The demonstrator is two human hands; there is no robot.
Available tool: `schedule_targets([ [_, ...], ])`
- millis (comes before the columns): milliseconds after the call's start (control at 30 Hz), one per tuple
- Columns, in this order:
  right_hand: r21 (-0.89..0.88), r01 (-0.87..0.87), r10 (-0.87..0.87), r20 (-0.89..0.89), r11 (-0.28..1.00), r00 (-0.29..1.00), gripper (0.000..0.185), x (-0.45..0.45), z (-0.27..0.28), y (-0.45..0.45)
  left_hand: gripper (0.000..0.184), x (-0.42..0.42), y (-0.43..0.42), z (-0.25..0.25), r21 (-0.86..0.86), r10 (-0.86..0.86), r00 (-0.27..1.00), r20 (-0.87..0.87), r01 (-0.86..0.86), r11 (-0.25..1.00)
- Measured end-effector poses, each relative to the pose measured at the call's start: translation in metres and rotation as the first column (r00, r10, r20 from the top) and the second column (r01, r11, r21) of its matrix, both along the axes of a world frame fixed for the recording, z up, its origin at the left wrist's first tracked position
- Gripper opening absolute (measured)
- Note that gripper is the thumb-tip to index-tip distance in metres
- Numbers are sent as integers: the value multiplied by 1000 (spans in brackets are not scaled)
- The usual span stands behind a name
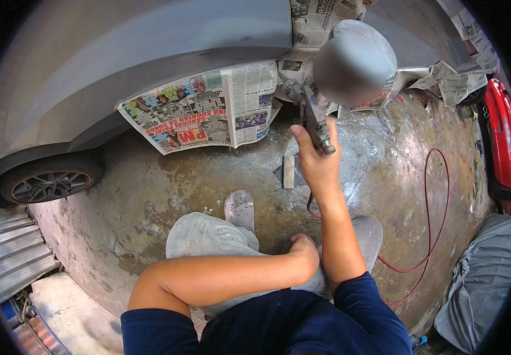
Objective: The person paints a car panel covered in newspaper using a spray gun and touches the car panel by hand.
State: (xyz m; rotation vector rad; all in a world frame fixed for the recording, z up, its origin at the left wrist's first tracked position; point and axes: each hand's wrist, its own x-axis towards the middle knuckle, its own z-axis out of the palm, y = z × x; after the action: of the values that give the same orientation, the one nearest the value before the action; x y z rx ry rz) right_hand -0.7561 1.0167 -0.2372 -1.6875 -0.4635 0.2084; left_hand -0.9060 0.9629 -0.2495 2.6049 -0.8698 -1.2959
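Observation:
My right hand [320, 160] is wrapped round a grey spray gun [308, 112], held up near the car's lower side. A round, pale object [368, 44], partly blurred, is just right of the gun. My left hand [305, 251] rests bent near my knee, its fingers curled; whether it holds anything is hidden. Newspaper sheets [193, 112] hang from the lower edge of the grey car panel [178, 35], and more newspaper [314, 23] covers the part above the gun.
A red hose [427, 236] loops over the stained floor [208, 177] on the right. A small block [288, 172] lies below the gun. The car's wheel [51, 185] is at left, corrugated sheets [15, 248] below it. Red object [500, 139] and grey cover [483, 278] stand at right.

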Motion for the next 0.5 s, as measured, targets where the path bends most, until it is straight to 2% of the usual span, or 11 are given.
schedule_targets([
  [167, 36, 90, -90, -9, 995, 996, 35, 12, -11, -1, 31, 3, 3, 7, -8, 5, 1000, 1, -5, 1000],
  [300, -10, 52, -53, -167, 999, 985, 34, 13, 5, -3, 31, 3, 6, 7, -45, -20, 1000, -6, 20, 999],
  [500, -97, 15, -7, 84, 995, 996, 33, 3, 3, 7, 30, -5, -4, -1, -2, -6, 999, 47, 6, 1000],
])
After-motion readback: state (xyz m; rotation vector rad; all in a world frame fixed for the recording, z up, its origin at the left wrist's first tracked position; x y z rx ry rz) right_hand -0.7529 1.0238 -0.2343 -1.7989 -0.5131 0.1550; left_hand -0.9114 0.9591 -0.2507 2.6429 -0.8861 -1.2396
